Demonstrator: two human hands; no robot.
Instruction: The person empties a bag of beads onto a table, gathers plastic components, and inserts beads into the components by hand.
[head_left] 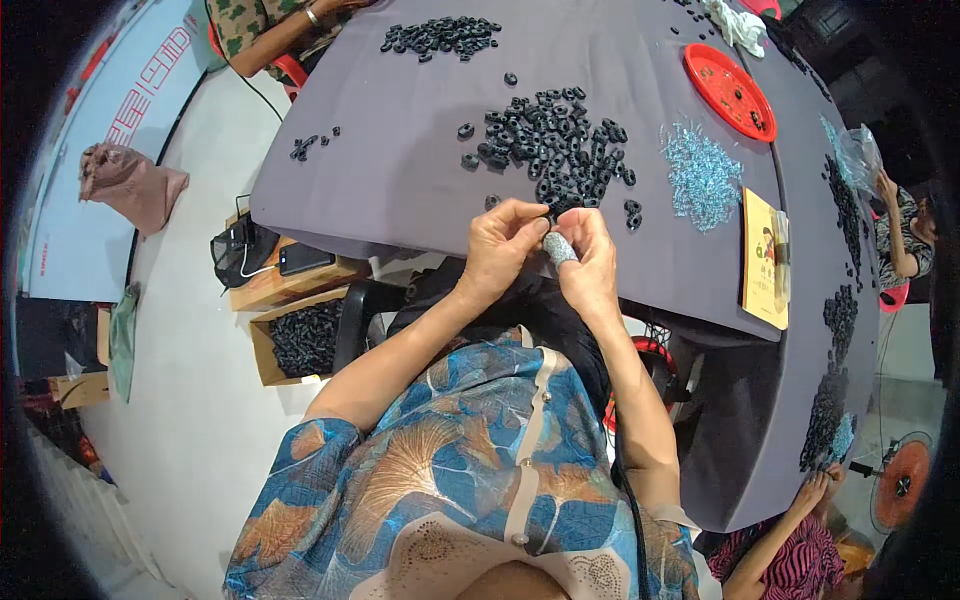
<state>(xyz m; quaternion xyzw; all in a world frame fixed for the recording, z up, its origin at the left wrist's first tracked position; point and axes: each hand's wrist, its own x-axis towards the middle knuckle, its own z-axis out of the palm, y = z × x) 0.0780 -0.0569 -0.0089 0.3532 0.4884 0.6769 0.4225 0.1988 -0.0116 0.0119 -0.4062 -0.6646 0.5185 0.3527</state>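
Observation:
Both hands meet at the table's near edge, just below a pile of small black oval pieces with holes (555,140). My left hand (500,250) is closed in a pinch, thumb against fingers. Facing it, my right hand (588,265) is also pinching, and a silver-grey wrap (560,248) covers one of its digits. A dark bit shows between the fingertips; it looks like one of the black pieces, though the fingers hide most of it. To the right lies a heap of small clear-blue pieces (700,175).
A red tray (730,92) and a yellow booklet (764,258) lie on the grey tablecloth (380,130). Another black pile (440,37) sits farther back. Below left are a box of black pieces (305,338) and a phone (304,259). Other people's hands (815,490) work at the right.

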